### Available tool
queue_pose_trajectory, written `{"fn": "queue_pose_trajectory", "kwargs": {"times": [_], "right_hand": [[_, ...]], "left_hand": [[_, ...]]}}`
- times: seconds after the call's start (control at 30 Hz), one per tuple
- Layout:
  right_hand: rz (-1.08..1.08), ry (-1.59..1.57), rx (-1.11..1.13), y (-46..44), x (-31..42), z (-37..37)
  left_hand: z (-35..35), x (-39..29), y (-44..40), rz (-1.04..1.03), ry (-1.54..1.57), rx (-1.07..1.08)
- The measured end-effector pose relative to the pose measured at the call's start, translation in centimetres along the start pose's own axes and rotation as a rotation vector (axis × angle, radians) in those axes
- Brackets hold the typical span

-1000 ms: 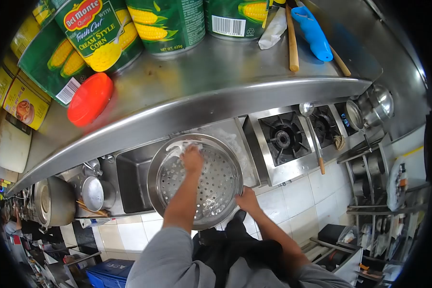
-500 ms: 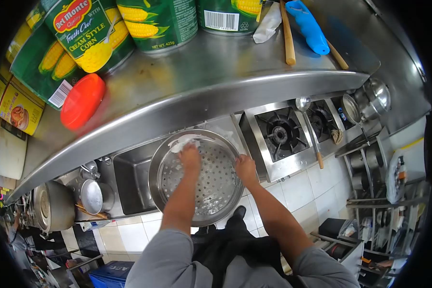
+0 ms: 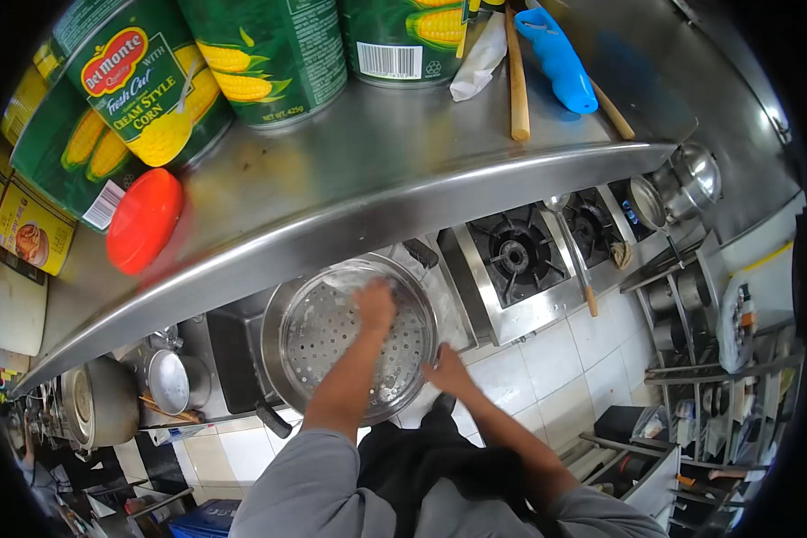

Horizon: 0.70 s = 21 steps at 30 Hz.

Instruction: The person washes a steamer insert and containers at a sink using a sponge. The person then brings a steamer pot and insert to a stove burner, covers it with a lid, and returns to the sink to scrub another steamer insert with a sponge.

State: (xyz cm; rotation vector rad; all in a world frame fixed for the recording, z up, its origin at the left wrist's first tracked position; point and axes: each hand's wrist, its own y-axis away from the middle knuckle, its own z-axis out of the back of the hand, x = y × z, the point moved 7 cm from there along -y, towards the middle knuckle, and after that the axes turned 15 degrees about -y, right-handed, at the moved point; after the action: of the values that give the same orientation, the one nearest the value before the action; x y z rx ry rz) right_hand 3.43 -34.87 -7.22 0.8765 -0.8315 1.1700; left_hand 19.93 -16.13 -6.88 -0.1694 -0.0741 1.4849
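Note:
A large round steel pan with a perforated bottom (image 3: 332, 336) lies beside the sink, its black handles showing at the upper right and lower left. Over its upper right part is my left hand (image 3: 374, 305), blurred; its fingers are bent down and what they hold, if anything, cannot be made out. At the pan's right rim, my right hand (image 3: 448, 369) has its fingers closed on the edge. Wet, shiny patches show on the perforated metal.
Corn cans (image 3: 143, 81), a red lid (image 3: 145, 221) and a blue-handled tool (image 3: 556, 61) sit on the shelf above. Right of the pan are gas burners (image 3: 514, 255) with a ladle (image 3: 576, 251). Pots (image 3: 99, 403) stand at the left; a person is partly visible at the far left.
The pan has turned, bringing its black handles into view. My left hand has moved right and down from the upper left rim, where white suds or cloth showed. My right hand has shifted lower along the rim.

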Motion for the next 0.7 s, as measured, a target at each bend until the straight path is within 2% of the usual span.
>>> {"fn": "queue_pose_trajectory", "kwargs": {"times": [0.03,0.07,0.1,0.13,0.2,0.3,0.33,0.37,0.4,0.47,0.5,0.53,0.57,0.6,0.67,0.7], "right_hand": [[0.263,0.316,-0.143,-1.3,0.4,0.6],[0.018,0.029,-0.102,-4.3,7.8,4.6],[0.356,-0.001,-0.240,-7.7,10.9,6.8],[0.514,-0.050,-0.346,-10.3,12.6,7.9],[0.284,-0.133,0.004,-15.5,14.0,7.0],[0.174,-0.027,0.048,-18.3,13.1,6.2],[0.046,-0.035,0.107,-16.8,15.5,6.9],[0.046,-0.034,0.107,-16.6,15.2,6.7],[0.012,-0.088,0.124,-16.4,14.5,6.6],[-0.026,-0.144,0.150,-16.4,12.7,6.0],[-0.191,-0.251,0.275,-16.6,11.0,4.6],[-0.363,-0.359,0.400,-16.0,9.6,3.3],[-0.361,-0.366,0.402,-15.6,9.8,3.3],[-0.345,-0.444,0.374,-15.6,10.6,3.7],[-0.339,-0.521,0.349,-14.6,10.2,4.2],[-0.330,-0.535,0.328,-14.2,9.9,5.0]], "left_hand": [[1.2,-3.0,1.5,-0.100,0.007,0.129],[1.9,-5.1,2.9,-0.194,0.036,0.166],[2.2,-6.5,3.9,-0.283,0.066,0.199],[2.2,-6.6,4.4,-0.282,0.067,0.197],[3.4,-8.1,6.0,-0.561,0.193,-0.001],[0.9,-6.1,2.3,-0.667,0.026,-0.092],[0.0,-3.2,-1.1,-0.443,0.032,0.097],[-0.6,-0.2,-3.2,-0.219,0.039,0.282],[0.0,1.1,-3.4,-0.216,0.042,0.280],[1.9,4.4,-3.5,-0.030,0.093,0.098],[0.9,3.4,-3.1,-0.025,0.087,0.095],[-0.5,1.2,-1.7,-0.017,0.059,-0.117],[-0.8,-0.7,-0.5,-0.015,0.030,-0.330],[0.2,-2.1,-0.2,-0.016,0.026,-0.336],[1.1,-4.6,1.1,-0.128,0.103,-0.179],[1.1,-3.5,-0.1,-0.125,0.102,-0.182]]}}
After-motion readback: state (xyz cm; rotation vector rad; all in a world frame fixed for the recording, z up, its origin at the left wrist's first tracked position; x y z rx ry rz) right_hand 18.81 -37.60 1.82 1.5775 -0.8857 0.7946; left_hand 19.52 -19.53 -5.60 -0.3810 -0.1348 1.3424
